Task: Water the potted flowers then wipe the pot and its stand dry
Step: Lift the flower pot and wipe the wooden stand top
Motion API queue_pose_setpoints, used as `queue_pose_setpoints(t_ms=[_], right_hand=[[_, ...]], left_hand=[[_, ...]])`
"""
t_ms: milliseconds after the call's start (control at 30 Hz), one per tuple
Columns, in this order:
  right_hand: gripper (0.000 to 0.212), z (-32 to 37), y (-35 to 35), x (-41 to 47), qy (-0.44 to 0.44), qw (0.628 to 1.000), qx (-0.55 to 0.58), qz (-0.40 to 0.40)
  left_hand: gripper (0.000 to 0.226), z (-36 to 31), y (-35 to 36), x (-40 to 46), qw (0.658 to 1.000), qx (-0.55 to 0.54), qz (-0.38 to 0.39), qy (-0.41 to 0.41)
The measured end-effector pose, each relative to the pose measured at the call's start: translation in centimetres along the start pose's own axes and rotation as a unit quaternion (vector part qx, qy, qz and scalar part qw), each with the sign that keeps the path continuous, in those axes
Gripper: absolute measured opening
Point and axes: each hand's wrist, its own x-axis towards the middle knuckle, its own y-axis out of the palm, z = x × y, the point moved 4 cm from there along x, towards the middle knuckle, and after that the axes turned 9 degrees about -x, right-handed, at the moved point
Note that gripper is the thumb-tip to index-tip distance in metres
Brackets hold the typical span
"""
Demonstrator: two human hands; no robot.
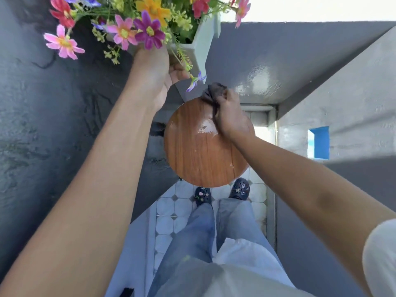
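My left hand (159, 67) holds the pot (199, 42) up at 12 o'clock; it could slip. My right hand (228, 116) grips the cloth (214, 92) on the wet stool (201, 151).

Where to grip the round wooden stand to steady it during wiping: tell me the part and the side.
Grip the round wooden stand at its near-left rim, coming from the left. Its top is flat and glossy, with wet-looking patches, so only the edge offers a hold. The right hand works the dark cloth over the far-right part, and the left hand holds the flower pot up, so that rim is probably the freest.
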Motion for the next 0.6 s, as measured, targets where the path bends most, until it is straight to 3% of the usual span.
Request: queue_pose_setpoints(t_ms=[100,233,333,400,467,533,600], right_hand=[[0.029,3.3,-1.1,-3.0,-0.023,0.998,-0.048,-0.018],[0.029,10.5,4.0,-6.6,-0.181,0.977,0.055,0.095],[0.034,13.8,4.9,-7.7,-0.304,0.938,0.051,0.161],[0.040,13.3,5.0,-6.2,-0.337,0.927,0.031,0.164],[0.044,11.1,3.3,-3.6,-0.283,0.950,0.035,0.128],[0.045,6.7,1.5,-1.3,-0.134,0.987,0.038,0.083],[0.042,1.8,-0.2,-0.6,0.012,0.999,0.030,0.020]], left_hand=[[0.029,-0.1,-0.1,0.0,1.000,0.002,0.003,0.002],[0.032,0.0,0.2,0.0,1.000,-0.002,0.003,0.001],[0.035,0.2,0.3,-0.2,1.000,-0.006,-0.002,-0.003],[0.035,0.2,0.4,-0.2,1.000,-0.005,-0.005,-0.005],[0.035,0.2,0.4,-0.3,1.000,-0.013,-0.010,-0.008],[0.033,0.4,0.3,-0.3,1.000,-0.018,-0.015,-0.010],[0.030,0.7,0.0,-0.3,1.000,-0.012,-0.019,-0.010]])
